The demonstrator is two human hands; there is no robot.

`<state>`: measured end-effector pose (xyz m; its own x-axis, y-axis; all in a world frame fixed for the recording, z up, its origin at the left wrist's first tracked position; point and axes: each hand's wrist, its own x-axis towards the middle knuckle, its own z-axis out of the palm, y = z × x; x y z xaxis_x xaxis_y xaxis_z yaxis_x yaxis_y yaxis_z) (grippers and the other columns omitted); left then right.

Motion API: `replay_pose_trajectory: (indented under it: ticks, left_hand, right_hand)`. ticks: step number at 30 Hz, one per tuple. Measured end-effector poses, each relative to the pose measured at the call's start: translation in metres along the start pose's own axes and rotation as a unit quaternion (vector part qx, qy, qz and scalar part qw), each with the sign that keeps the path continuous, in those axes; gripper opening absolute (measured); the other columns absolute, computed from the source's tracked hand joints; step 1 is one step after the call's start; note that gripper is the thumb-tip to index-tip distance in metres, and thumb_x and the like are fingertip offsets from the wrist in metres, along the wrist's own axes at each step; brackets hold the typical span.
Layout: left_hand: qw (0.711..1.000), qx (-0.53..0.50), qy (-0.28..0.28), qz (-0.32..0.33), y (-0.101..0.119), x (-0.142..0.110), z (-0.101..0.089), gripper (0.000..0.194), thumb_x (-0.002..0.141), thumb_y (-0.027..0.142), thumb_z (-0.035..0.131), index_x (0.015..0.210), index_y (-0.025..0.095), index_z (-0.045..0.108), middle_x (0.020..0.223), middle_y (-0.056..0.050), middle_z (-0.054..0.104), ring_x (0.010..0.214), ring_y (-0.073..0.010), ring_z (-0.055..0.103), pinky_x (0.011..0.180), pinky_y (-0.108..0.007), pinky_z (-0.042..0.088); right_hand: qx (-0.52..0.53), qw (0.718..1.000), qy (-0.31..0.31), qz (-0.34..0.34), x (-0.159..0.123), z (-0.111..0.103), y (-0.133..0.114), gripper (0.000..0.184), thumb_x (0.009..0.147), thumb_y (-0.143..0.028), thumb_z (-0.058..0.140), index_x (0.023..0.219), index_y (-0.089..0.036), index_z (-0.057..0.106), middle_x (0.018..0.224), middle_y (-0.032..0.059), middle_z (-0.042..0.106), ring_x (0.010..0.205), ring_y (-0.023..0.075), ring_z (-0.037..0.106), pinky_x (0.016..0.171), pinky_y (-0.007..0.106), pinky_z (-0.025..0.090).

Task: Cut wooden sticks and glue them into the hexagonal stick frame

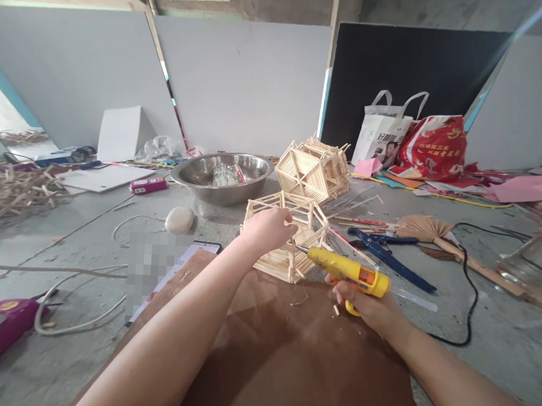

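Right hand (361, 303) has its fingers wrapped around the yellow glue gun (345, 267), nozzle pointing left into the near stick frame (269, 265). Frame sits at the far edge of the brown sheet (311, 365), in front of the second stick model (298, 174). Left hand (269, 230) is over the frame's top, fingers curled inward; can't tell if it pinches a stick or just steadies the frame. Main risk: burn. Nozzle is just below the left fingertips, so a small slip of either hand, if the gun is hot, puts metal or glue on skin. Second: the frame looks light and thin-jointed; pressing from above or nudging with the nozzle could skew it or pop a joint, worse if glue is soft. Third: black cable (475, 295) loops by the right forearm; if it feeds the gun (join not visible), a snag would jerk the nozzle. Fine strands (298, 299) lie by the frame's near base, probably glue; they could stick to sheet or sticks. Blue pliers (391, 256) lie near the gun, so a wide swing right could clip them.
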<state>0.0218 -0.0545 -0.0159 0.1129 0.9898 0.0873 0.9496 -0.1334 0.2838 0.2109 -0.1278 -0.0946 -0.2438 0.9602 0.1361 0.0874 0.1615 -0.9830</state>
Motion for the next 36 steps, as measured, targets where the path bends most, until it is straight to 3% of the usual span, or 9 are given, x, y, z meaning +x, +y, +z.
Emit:
replay_pose_trajectory:
  ticks: [4, 7, 18, 26, 36]
  left_hand:
    - [0.999, -0.036, -0.020, 0.000, -0.001, 0.002, -0.001, 0.031, 0.062, 0.026, 0.048, 0.090, 0.023, 0.060, 0.063, 0.000, 0.065, 0.068, -0.0167, 0.058, 0.057, -0.025, 0.041]
    - [0.996, -0.090, -0.029, 0.005, -0.001, 0.002, -0.002, 0.030, 0.060, 0.019, 0.045, 0.084, 0.021, 0.062, 0.057, 0.001, 0.064, 0.062, -0.0143, 0.058, 0.052, -0.022, 0.040]
    - [0.987, -0.121, -0.105, 0.014, 0.000, 0.001, -0.008, 0.029, 0.067, 0.028, 0.038, 0.065, 0.018, 0.065, 0.062, -0.001, 0.065, 0.049, -0.0112, 0.055, 0.043, -0.020, 0.037]
    - [0.992, -0.083, -0.081, 0.038, 0.000, -0.002, -0.010, 0.025, 0.064, 0.030, 0.042, 0.054, 0.018, 0.063, 0.056, 0.001, 0.061, 0.044, -0.0100, 0.050, 0.043, -0.021, 0.036]
    - [0.993, -0.084, -0.052, 0.064, -0.004, 0.000, -0.008, 0.022, 0.062, 0.035, 0.050, 0.066, 0.020, 0.066, 0.059, 0.001, 0.063, 0.054, -0.0116, 0.054, 0.049, -0.021, 0.037]
  right_hand:
    - [0.008, 1.000, -0.002, -0.008, 0.000, -0.001, 0.001, 0.027, 0.067, -0.043, 0.059, 0.058, -0.018, 0.056, 0.075, 0.0050, 0.061, 0.066, 0.0182, 0.056, 0.063, 0.028, 0.045]
    - [0.018, 1.000, -0.001, -0.010, 0.000, -0.001, 0.002, 0.024, 0.067, -0.042, 0.059, 0.069, -0.018, 0.059, 0.067, 0.0035, 0.059, 0.062, 0.0176, 0.055, 0.063, 0.029, 0.045]
    - [0.010, 1.000, -0.006, -0.011, 0.001, -0.001, 0.004, 0.027, 0.068, -0.043, 0.057, 0.079, -0.019, 0.059, 0.068, 0.0020, 0.057, 0.061, 0.0144, 0.055, 0.062, 0.028, 0.046]
    - [0.005, 1.000, 0.001, -0.016, 0.001, -0.002, 0.007, 0.027, 0.069, -0.044, 0.057, 0.080, -0.019, 0.060, 0.068, 0.0018, 0.059, 0.060, 0.0141, 0.055, 0.062, 0.028, 0.046]
    - [0.033, 0.999, 0.002, -0.005, 0.002, 0.001, 0.007, 0.023, 0.067, -0.040, 0.061, 0.081, -0.022, 0.060, 0.065, -0.0004, 0.058, 0.057, 0.0130, 0.054, 0.057, 0.026, 0.045]
